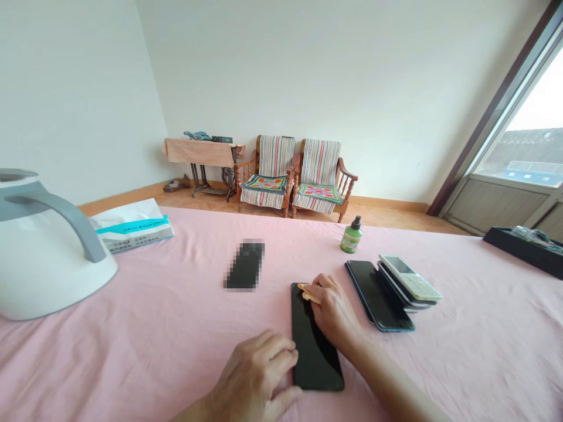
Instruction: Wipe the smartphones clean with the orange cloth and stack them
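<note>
A black smartphone (314, 346) lies face up on the pink tablecloth, its dark screen partly reflecting light. My right hand (332, 308) is closed over a small yellowish cloth (308, 293), pressing it on the upper part of the screen. Bent fingers of my left hand (264, 372) rest against the phone's left edge, and the thumb touches its lower left corner. Just right of my right hand lies another dark phone (380, 296), seemingly on top of one more. Beside it is a stack of phones topped by a white keypad phone (409, 278).
A pixelated dark object (245, 265) lies beyond my left hand. Farther back stands a green bottle (351, 236) with a black top. At left are a white kettle (48, 264) and a tissue pack (136, 225); a black tray (523, 249) sits at the right edge.
</note>
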`<state>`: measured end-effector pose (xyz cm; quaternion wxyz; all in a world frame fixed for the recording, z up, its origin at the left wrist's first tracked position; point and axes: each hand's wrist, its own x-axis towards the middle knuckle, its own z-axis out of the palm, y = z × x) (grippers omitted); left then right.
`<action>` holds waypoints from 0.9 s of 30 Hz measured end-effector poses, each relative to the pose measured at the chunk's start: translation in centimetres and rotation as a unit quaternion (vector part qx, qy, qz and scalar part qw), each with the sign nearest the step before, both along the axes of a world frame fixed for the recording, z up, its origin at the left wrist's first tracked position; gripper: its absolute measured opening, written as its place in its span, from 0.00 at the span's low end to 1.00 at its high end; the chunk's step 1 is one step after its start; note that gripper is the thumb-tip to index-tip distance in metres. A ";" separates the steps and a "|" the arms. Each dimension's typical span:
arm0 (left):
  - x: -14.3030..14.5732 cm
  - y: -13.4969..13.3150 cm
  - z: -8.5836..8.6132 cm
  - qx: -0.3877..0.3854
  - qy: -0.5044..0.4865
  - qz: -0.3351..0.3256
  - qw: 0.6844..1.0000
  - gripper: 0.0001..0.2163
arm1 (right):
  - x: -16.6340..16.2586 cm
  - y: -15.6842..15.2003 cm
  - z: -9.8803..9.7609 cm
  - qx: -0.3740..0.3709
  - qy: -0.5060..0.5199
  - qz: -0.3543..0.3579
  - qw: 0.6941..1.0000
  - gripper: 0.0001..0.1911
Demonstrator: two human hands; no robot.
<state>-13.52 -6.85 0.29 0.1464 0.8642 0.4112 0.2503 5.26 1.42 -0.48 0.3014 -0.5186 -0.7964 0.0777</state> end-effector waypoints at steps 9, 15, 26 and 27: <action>0.1 0.2 0.3 0.060 -0.040 -0.051 0.996 0.15 | 0.0 -0.6 -0.4 -0.008 0.019 0.019 1.000 0.18; 0.2 0.2 0.1 0.059 -0.040 -0.059 0.996 0.15 | -0.7 0.6 -0.5 0.001 0.023 0.041 0.999 0.17; 0.4 0.1 -0.3 0.068 -0.050 -0.063 0.994 0.13 | -1.0 1.1 -0.7 0.009 0.029 0.033 0.999 0.18; 0.3 0.2 -0.3 0.067 -0.050 -0.062 0.995 0.13 | -1.1 1.0 -0.7 0.010 0.025 0.042 0.999 0.18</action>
